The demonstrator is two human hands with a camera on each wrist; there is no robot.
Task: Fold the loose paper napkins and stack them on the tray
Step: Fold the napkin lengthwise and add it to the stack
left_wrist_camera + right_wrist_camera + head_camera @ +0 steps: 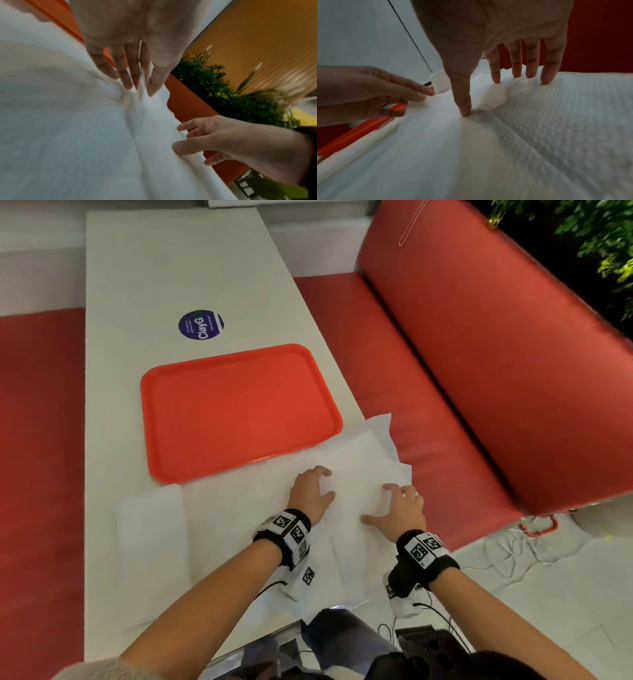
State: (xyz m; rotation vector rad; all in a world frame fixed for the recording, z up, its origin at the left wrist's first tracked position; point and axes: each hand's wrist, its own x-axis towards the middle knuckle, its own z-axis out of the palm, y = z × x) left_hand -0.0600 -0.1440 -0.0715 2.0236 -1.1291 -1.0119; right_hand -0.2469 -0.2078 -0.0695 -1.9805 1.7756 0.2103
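Head view: I see the loose paper napkins (239, 529) spread as overlapping white sheets on the white counter (144, 289), between my near edge and the red tray (239, 409), which holds nothing yet. One sheet laps over the tray's near rim and another hangs past the counter's right edge toward the red bench (445, 371). My left hand (310, 493) rests on the paper with fingers bent and tips down; in the left wrist view the tissue bunches into a ridge at those fingertips (127, 83), though I cannot tell whether they pinch it or only push. My right hand (397, 508) is spread, with thumb and fingertips (546, 79) planted on the embossed sheet, dimpling it. My read: this stuff is featherlight, limp, and easily torn or creased, and it will slide on the smooth counter. Best taken by a corner or free edge, with the other hand flat to pin it while folding over.
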